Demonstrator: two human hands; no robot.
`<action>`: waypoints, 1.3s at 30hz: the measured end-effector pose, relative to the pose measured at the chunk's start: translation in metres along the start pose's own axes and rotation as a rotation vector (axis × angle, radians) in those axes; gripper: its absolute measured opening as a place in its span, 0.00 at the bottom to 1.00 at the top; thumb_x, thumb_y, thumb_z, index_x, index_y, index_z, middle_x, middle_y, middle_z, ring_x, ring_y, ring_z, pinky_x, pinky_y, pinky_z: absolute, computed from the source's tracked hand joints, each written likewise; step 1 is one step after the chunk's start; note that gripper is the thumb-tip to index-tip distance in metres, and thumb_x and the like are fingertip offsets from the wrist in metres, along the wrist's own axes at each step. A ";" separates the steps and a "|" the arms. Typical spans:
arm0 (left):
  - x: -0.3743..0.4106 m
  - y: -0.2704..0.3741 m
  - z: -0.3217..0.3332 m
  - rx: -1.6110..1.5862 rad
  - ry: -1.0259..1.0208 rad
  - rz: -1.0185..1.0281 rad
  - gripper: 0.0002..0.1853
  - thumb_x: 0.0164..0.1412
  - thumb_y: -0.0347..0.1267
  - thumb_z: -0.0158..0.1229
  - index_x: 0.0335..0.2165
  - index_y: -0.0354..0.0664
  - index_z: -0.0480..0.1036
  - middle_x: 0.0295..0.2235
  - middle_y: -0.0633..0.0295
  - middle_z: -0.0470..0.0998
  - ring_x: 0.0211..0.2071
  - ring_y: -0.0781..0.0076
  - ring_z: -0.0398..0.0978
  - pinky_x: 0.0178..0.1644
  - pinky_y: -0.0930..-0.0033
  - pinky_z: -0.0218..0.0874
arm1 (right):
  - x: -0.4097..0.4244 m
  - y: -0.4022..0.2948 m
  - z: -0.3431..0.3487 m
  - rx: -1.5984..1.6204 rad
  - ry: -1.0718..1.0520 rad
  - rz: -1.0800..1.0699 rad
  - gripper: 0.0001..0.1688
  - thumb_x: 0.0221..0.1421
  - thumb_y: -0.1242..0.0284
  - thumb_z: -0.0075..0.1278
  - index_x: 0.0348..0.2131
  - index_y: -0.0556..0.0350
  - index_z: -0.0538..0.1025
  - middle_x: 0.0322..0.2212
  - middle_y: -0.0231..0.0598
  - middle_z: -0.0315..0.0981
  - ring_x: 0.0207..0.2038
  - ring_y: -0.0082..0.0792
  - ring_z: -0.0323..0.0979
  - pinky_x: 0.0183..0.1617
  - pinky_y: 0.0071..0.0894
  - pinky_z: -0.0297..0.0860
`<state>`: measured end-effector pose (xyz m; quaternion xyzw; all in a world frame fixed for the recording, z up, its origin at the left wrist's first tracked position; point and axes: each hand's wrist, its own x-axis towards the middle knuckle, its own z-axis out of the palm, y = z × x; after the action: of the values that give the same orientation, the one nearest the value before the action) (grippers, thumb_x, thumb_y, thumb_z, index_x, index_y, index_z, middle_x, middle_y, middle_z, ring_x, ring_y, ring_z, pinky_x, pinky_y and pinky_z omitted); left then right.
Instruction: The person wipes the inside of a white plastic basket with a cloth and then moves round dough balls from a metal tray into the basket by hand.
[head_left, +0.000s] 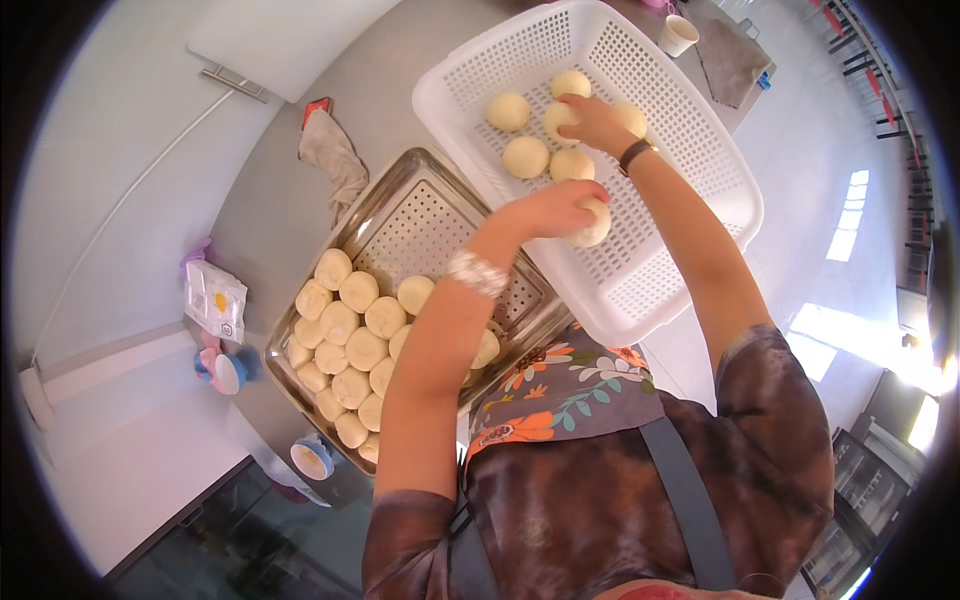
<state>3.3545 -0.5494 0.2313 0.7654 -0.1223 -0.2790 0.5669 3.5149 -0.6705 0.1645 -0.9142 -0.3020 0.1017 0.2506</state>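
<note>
My left hand (562, 210) grips a pale, round dough ball (594, 229) above the near part of a white perforated plastic basket (645, 315). Farther in, the fingers and thumb of my right hand (600, 126) are around another dough ball (559, 124). Several smooth dough balls (526, 157) sit loosely about it on the basket floor. To the left, a rectangular perforated steel tray (409, 217) holds several closely packed dough pieces (367, 349) in its lower left part. My left forearm crosses over this tray and hides some of them.
A crumpled cloth (330, 154) and a red packet (316, 111) lie behind the tray. A white plastic pouch (216, 300) and paper cups (311, 459) are at the left. Beyond the basket are another paper cup (678, 36) and a grey-brown cloth (727, 64) by the table's edge.
</note>
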 end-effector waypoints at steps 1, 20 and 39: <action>0.027 -0.015 0.013 0.062 -0.051 -0.019 0.22 0.51 0.28 0.48 0.47 0.43 0.65 0.44 0.56 0.68 0.46 0.63 0.65 0.51 0.65 0.57 | 0.001 0.004 0.009 -0.011 0.014 -0.037 0.32 0.42 0.62 0.52 0.49 0.46 0.66 0.36 0.47 0.71 0.38 0.48 0.69 0.43 0.40 0.66; -0.195 -0.083 0.012 0.164 0.983 -0.154 0.18 0.46 0.23 0.51 0.40 0.41 0.69 0.37 0.52 0.70 0.43 0.57 0.67 0.46 0.60 0.60 | -0.061 -0.040 -0.015 -0.109 0.062 -0.243 0.21 0.43 0.66 0.53 0.37 0.58 0.70 0.33 0.49 0.70 0.37 0.49 0.68 0.42 0.43 0.65; -0.257 -0.143 -0.025 0.909 0.696 -0.711 0.25 0.37 0.28 0.63 0.39 0.47 0.68 0.43 0.59 0.68 0.41 0.51 0.64 0.42 0.56 0.61 | -0.131 -0.237 0.045 0.577 -0.092 -0.526 0.23 0.38 0.77 0.56 0.37 0.50 0.66 0.37 0.42 0.64 0.38 0.45 0.68 0.42 0.36 0.66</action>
<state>3.1408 -0.3534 0.1765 0.9669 0.2215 -0.1066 0.0685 3.2761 -0.5676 0.2538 -0.6922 -0.4957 0.1557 0.5009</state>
